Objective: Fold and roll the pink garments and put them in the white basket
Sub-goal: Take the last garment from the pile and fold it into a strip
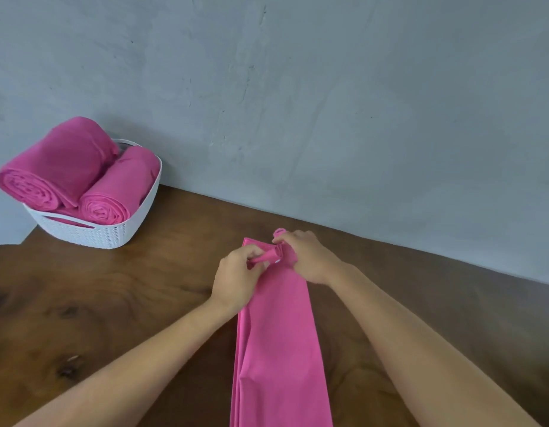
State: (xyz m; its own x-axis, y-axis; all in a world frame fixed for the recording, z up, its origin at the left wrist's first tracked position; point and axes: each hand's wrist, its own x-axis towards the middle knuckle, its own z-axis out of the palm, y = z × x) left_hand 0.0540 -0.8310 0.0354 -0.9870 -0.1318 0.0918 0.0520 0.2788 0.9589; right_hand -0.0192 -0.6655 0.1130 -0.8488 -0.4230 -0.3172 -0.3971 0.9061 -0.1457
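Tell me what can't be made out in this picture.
All in the head view:
Pink garment: its near end is cut off by the bottom edge.
The roll's start: covered by the left hand and right hand.
White basket: its floor is hidden by the pink rolls.
White speck by the fingers: too small to identify.

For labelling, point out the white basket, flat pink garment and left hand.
white basket (91, 234): head view, front wall.
flat pink garment (279, 349): head view, flat middle.
left hand (239, 278): head view, its back.
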